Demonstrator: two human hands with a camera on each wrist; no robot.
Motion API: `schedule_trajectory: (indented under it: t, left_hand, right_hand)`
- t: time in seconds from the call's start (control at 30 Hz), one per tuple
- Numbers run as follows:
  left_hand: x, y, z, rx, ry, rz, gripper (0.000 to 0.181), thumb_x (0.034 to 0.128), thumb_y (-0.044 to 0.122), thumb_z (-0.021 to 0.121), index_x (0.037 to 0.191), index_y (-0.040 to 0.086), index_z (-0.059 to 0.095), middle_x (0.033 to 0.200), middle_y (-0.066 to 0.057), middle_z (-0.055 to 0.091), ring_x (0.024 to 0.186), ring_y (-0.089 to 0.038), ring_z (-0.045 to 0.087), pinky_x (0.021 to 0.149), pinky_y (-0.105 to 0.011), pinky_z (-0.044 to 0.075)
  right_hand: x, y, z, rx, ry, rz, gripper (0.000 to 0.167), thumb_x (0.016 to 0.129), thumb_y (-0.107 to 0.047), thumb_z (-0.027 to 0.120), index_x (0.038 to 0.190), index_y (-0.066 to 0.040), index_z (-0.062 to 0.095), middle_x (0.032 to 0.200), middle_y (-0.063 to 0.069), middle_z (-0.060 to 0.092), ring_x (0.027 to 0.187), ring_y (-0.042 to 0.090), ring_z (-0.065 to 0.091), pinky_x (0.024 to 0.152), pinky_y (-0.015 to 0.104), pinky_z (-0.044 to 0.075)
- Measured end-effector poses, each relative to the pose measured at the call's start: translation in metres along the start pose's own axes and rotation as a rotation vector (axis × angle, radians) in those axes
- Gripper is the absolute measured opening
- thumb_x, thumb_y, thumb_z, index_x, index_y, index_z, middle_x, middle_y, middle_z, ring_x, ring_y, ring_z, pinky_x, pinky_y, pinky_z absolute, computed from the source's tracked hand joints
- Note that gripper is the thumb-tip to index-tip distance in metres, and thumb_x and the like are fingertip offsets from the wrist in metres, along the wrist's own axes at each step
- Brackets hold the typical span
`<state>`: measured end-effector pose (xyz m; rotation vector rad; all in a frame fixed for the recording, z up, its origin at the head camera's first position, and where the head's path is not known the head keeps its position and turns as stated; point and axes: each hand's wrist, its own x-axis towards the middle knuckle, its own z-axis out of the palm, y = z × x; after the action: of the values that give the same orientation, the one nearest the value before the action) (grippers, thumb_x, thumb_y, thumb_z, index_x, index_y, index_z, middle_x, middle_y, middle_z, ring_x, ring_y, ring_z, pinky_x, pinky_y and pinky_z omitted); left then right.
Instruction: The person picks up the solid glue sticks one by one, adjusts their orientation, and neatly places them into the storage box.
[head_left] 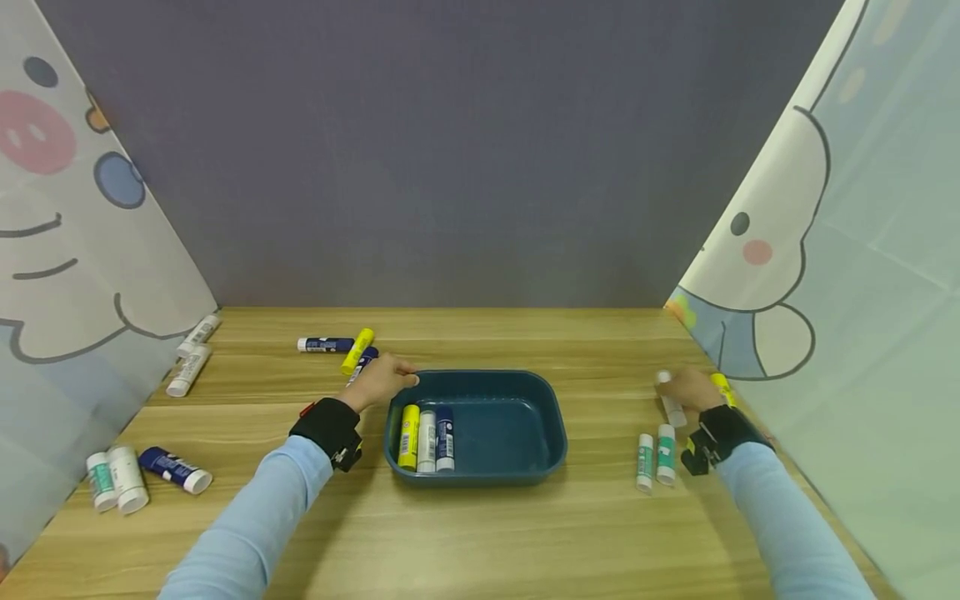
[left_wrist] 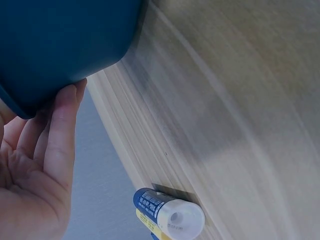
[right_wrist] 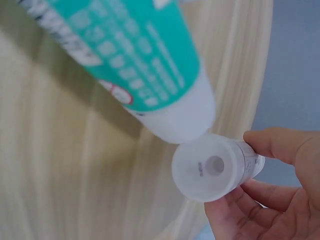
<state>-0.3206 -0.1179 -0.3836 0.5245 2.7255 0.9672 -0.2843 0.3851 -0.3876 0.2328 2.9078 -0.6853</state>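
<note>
A dark blue plastic tray (head_left: 517,479) sits mid-table with a yellow glue stick (head_left: 408,437), a white glue stick (head_left: 427,442) and a navy glue stick (head_left: 445,439) side by side at its left end. My left hand (head_left: 382,381) pinches the tray's back left corner; in the left wrist view its fingers (left_wrist: 61,130) lie along the outside wall. On the right, my right hand (head_left: 692,389) holds another white glue stick (right_wrist: 207,167) between thumb and fingers. Near that hand are two green-and-white glue sticks (head_left: 666,454) and a partly hidden yellow glue stick (head_left: 723,387).
Behind the left hand lie navy glue sticks (head_left: 326,344) and a yellow one (head_left: 357,351). White glue sticks (head_left: 189,371) rest far left. At the near left are a navy glue stick (head_left: 175,469), a large white one (head_left: 127,479) and a green-and-white one (head_left: 101,481). Printed side panels (head_left: 885,333) border the table.
</note>
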Motion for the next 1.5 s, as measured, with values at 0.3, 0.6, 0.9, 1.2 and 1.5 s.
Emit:
schedule_trajectory:
  t: [0.3, 0.6, 0.9, 1.2, 1.5]
  left_hand:
    - [0.002, 0.001, 0.0, 0.001, -0.003, -0.01, 0.034, 0.0924, 0.016, 0.053, 0.12, -0.003, 0.059, 0.115, -0.022, 0.061, 0.105, -0.034, 0.059, 0.086, -0.044, 0.049]
    - [0.002, 0.0, -0.001, 0.0, -0.006, -0.011, 0.033, 0.0928, 0.015, 0.053, 0.119, -0.003, 0.059, 0.115, -0.022, 0.061, 0.105, -0.035, 0.058, 0.087, -0.045, 0.049]
    - [0.001, 0.001, -0.001, 0.005, 0.001, -0.004, 0.033, 0.0921, 0.015, 0.054, 0.119, -0.004, 0.059, 0.115, -0.023, 0.061, 0.105, -0.035, 0.058, 0.086, -0.045, 0.049]
    - [-0.001, 0.001, 0.0, 0.002, 0.007, 0.01, 0.033, 0.0921, 0.014, 0.053, 0.118, -0.004, 0.059, 0.116, -0.024, 0.06, 0.105, -0.036, 0.058, 0.085, -0.045, 0.049]
    - [0.0, 0.0, 0.0, 0.006, 0.005, 0.0, 0.033, 0.0922, 0.015, 0.053, 0.119, -0.004, 0.059, 0.115, -0.023, 0.061, 0.104, -0.036, 0.059, 0.085, -0.045, 0.049]
  right_hand:
    - [-0.002, -0.023, -0.003, 0.024, 0.046, -0.088, 0.031, 0.083, -0.019, 0.057, 0.056, -0.012, 0.044, 0.055, -0.003, 0.046, 0.052, 0.013, 0.046, 0.048, 0.025, 0.04]
    - [-0.004, -0.06, -0.008, 0.109, 0.055, -0.184, 0.029, 0.086, -0.016, 0.057, 0.059, -0.008, 0.047, 0.056, -0.003, 0.045, 0.053, 0.01, 0.044, 0.051, 0.024, 0.04]
    - [-0.014, -0.103, -0.005, 0.046, 0.069, -0.268, 0.034, 0.087, -0.021, 0.058, 0.103, 0.009, 0.063, 0.091, 0.021, 0.066, 0.069, 0.018, 0.059, 0.059, 0.026, 0.047]
    - [-0.025, -0.139, 0.0, 0.21, -0.063, -0.204, 0.051, 0.089, -0.024, 0.058, 0.125, 0.01, 0.048, 0.12, 0.028, 0.054, 0.096, 0.029, 0.061, 0.074, 0.03, 0.053]
    - [-0.036, -0.168, 0.012, 0.346, -0.154, -0.221, 0.049, 0.088, -0.02, 0.06, 0.127, 0.008, 0.049, 0.122, 0.026, 0.054, 0.089, 0.021, 0.061, 0.068, 0.028, 0.055]
